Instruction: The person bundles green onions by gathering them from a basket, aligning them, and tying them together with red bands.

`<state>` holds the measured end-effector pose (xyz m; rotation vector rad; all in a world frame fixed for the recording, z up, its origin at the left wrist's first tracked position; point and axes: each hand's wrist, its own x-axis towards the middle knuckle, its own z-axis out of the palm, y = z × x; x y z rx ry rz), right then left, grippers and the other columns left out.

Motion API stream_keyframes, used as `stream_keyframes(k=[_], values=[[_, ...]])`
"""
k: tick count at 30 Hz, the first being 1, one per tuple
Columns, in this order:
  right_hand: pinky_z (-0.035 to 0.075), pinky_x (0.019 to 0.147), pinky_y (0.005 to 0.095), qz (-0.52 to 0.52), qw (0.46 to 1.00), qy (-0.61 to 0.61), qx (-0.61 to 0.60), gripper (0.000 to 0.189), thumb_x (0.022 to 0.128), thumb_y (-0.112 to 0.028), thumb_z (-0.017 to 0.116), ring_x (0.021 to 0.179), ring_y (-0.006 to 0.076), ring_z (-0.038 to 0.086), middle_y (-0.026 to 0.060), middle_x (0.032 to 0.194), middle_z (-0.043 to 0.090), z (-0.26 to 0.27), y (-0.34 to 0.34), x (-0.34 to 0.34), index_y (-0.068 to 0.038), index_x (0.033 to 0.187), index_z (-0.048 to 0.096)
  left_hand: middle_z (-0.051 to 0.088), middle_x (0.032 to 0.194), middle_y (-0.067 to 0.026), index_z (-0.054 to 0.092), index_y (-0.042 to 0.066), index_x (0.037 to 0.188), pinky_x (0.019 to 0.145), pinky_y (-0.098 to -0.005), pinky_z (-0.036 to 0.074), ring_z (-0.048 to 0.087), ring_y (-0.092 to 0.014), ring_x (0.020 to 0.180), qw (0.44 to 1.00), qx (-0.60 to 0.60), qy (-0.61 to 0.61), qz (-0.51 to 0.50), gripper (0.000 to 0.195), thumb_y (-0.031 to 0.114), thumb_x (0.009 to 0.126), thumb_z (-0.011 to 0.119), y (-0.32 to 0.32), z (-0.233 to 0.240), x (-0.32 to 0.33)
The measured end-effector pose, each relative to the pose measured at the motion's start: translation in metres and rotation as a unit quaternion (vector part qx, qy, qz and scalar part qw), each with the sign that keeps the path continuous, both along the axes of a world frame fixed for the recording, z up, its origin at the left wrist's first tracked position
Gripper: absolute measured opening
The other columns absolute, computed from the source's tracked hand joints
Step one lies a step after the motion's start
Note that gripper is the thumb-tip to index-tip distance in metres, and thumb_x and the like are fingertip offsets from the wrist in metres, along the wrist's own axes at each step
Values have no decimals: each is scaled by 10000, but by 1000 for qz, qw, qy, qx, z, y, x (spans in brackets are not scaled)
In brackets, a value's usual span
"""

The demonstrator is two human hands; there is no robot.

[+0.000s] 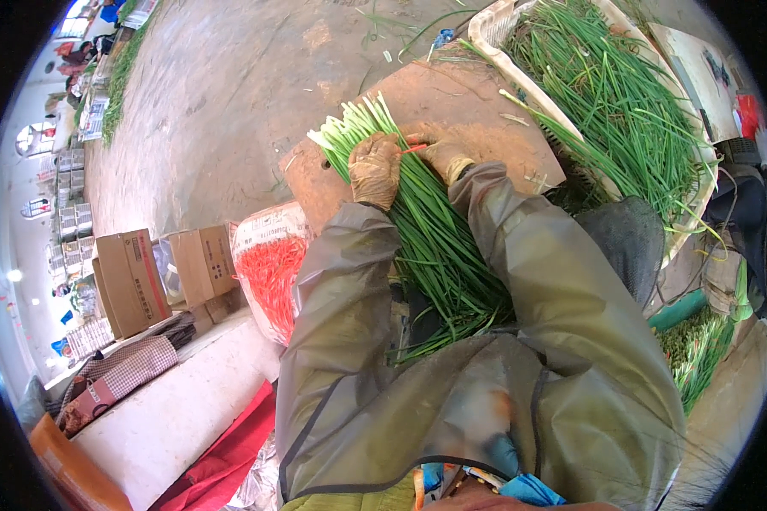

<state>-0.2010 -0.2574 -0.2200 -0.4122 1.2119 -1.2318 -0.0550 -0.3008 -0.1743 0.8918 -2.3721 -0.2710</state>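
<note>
A thick bunch of long green chives lies slanted over a brown board, its pale stalk ends at the far left and its leaves trailing down between my forearms. My gloved left hand grips the bunch just below the pale ends, fingers curled over the stalks. On the bunch's right side, my gloved right hand pinches a thin red tie. The tie reaches across the stalks towards my left hand. Whether it circles the bunch underneath is hidden. Both gloves look stained.
A white plastic crate heaped with loose chives stands at upper right. Left of my arm, an open bag holds red ties. Cardboard boxes stand farther left. More green bundles lie at lower right. People are at far upper left.
</note>
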Motion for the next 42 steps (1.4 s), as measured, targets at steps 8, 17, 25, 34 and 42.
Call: stream_keyframes(k=[8,17,25,34,42], values=[[443,694,354,105,869,475,91,315,789,-357,608,818,265,596,131,937,633,-4,-13,9,-161,1036,627,621,918,-65,626,130,970,835,-390,394,550,-243,897,986,141,88,-5,233,179,742,624,-2,-2,-3],[451,735,350,139,906,399,-4,292,753,-227,656,866,272,585,118,968,631,-6,-19,-1,-146,1030,622,626,874,-46,639,183,858,805,-382,393,552,-253,852,996,11,-1,89,134,209,727,632,8,5,-17],[446,719,342,40,910,411,41,205,780,-161,616,805,268,591,132,884,637,5,-6,21,-82,969,626,623,886,-75,628,137,809,845,-393,370,560,-269,900,990,64,35,123,113,202,724,663,9,4,-17],[439,707,293,-60,942,330,14,138,790,-91,599,750,164,550,88,808,624,-30,-8,21,-46,920,615,625,928,-77,647,139,832,867,-411,365,546,-266,938,984,45,-72,158,140,210,711,648,11,7,-29],[450,733,334,-109,952,285,31,263,777,-241,622,811,266,604,156,886,640,-39,-5,23,-48,955,634,614,910,-64,621,123,844,858,-402,364,525,-249,907,989,24,-47,137,172,229,709,611,12,8,-29]])
